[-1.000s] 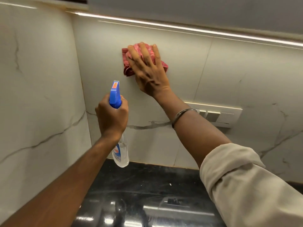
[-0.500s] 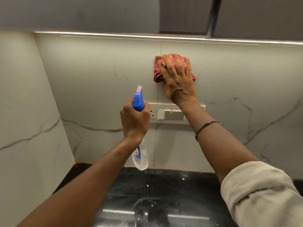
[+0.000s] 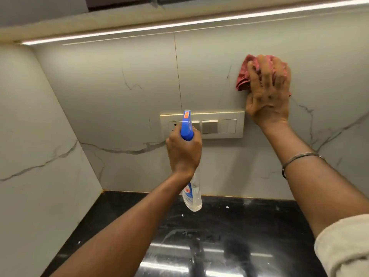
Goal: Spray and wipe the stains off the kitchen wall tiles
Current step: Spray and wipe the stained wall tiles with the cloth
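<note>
Left hand (image 3: 183, 152) round upright, wall-facing bottle (image 3: 192, 194)

At the upper right of the frame, the right hand (image 3: 267, 94) presses a pink cloth (image 3: 242, 80) against the marbled wall tiles (image 3: 119, 86), fingers spread over it. At centre, the left hand (image 3: 183, 152) grips a spray bottle (image 3: 192, 194) by its neck, blue nozzle up, in front of a switch panel (image 3: 219, 125). A black countertop (image 3: 239, 220) fills the bottom, and a light strip (image 3: 179, 24) runs along the top.

Both arms reach forward: the left hand (image 3: 184, 154) curled around a spray bottle (image 3: 187, 128), the right hand (image 3: 268, 96) raised higher, fingers (image 3: 263, 70) spread flat on a cloth (image 3: 242, 78).
</note>
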